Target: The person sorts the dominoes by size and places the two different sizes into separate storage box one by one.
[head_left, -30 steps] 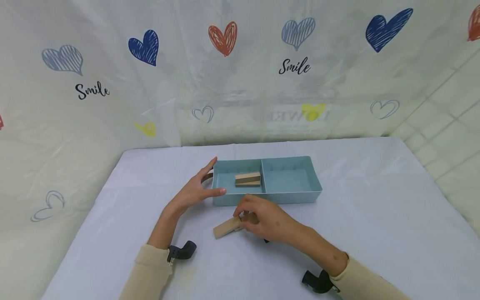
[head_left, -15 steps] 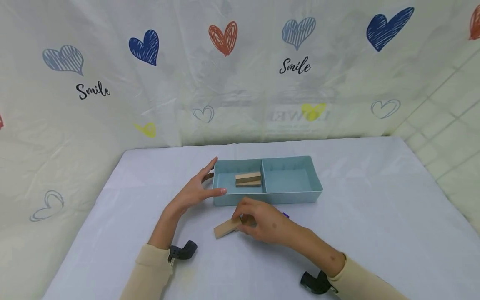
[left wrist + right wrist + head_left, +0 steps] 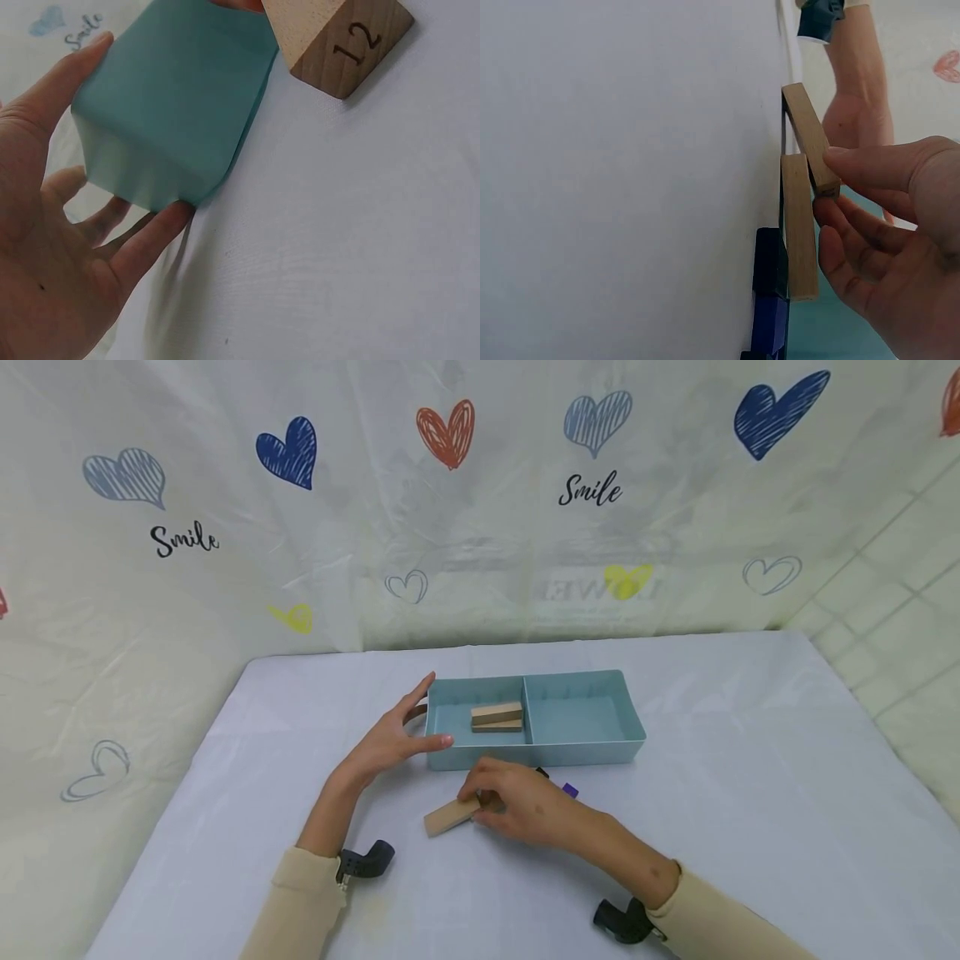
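Observation:
A light wooden block [image 3: 450, 817] is pinched between the thumb and fingers of my right hand [image 3: 521, 802], just in front of the pale blue two-compartment box [image 3: 592, 755]. In the left wrist view the block [image 3: 352, 52] shows a "12" on its end. A second wooden block [image 3: 800, 229] lies beside the pinched one in the right wrist view; in the head view my hand mostly hides it. My left hand [image 3: 390, 743] holds the box's left end, thumb over the near rim and fingers against the end wall. Two wooden blocks [image 3: 497, 717] lie stacked in the left compartment.
Behind my right hand, a purple piece [image 3: 570, 791] and a black piece [image 3: 542, 772] lie on the white-covered table [image 3: 735, 827], partly hidden. A divider [image 3: 527, 712] splits the box. A sheet printed with hearts [image 3: 480, 527] hangs behind the table.
My right hand has shifted slightly left and toward me with the block, bringing the purple and black pieces into sight. The left hand and the box stay put.

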A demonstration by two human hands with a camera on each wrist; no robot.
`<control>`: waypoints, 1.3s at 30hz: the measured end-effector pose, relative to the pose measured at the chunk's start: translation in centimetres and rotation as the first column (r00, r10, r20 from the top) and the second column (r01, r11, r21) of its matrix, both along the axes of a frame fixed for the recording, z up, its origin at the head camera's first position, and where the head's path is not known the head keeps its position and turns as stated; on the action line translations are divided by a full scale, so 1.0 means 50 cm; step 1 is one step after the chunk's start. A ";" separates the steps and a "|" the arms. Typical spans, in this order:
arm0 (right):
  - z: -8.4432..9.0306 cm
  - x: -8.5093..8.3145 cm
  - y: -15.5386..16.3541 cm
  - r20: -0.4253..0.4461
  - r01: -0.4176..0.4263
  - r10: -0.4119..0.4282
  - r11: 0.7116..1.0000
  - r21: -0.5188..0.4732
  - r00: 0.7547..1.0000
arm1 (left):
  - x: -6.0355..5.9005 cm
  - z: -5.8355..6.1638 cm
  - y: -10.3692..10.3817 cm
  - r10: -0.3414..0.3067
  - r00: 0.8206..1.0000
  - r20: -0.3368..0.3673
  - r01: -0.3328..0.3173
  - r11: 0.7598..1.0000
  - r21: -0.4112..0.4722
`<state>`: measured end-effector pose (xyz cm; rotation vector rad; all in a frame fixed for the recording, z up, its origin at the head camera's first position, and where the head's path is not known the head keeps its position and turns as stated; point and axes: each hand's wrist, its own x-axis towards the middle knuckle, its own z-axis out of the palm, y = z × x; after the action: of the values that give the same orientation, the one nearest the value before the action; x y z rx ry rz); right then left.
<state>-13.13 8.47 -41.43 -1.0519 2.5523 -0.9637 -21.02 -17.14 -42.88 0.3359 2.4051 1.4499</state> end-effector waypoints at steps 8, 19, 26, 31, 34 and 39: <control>0.000 -0.001 -0.004 -0.038 0.003 -0.002 1.000 0.028 0.999 | 0.001 0.000 0.001 0.001 1.000 0.004 -0.001 1.000 0.014; -0.003 -0.003 -0.001 0.000 -0.023 0.023 0.998 -0.051 1.000 | 0.002 0.000 0.000 -0.002 1.000 -0.005 0.002 1.000 0.014; 0.013 -0.004 0.014 0.010 -0.014 0.015 0.996 -0.084 1.000 | 0.002 0.001 0.001 -0.005 1.000 -0.017 0.005 1.000 0.008; 0.013 -0.004 0.022 -0.016 -0.020 0.018 0.992 -0.127 1.000 | 0.002 0.001 0.001 -0.004 1.000 -0.018 0.004 1.000 0.005; 0.014 -0.003 0.026 -0.020 -0.020 0.017 0.989 -0.145 1.000 | 0.002 0.000 0.002 -0.005 1.000 -0.012 0.005 1.000 0.006; 0.021 -0.002 0.033 -0.039 -0.027 0.020 0.985 -0.171 0.999 | 0.003 -0.001 0.002 -0.001 1.000 -0.005 0.001 1.000 0.005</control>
<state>-13.23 10.12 -40.41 -1.1526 2.5163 -1.1860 -20.89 -17.06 -42.93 0.3420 2.4059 1.4564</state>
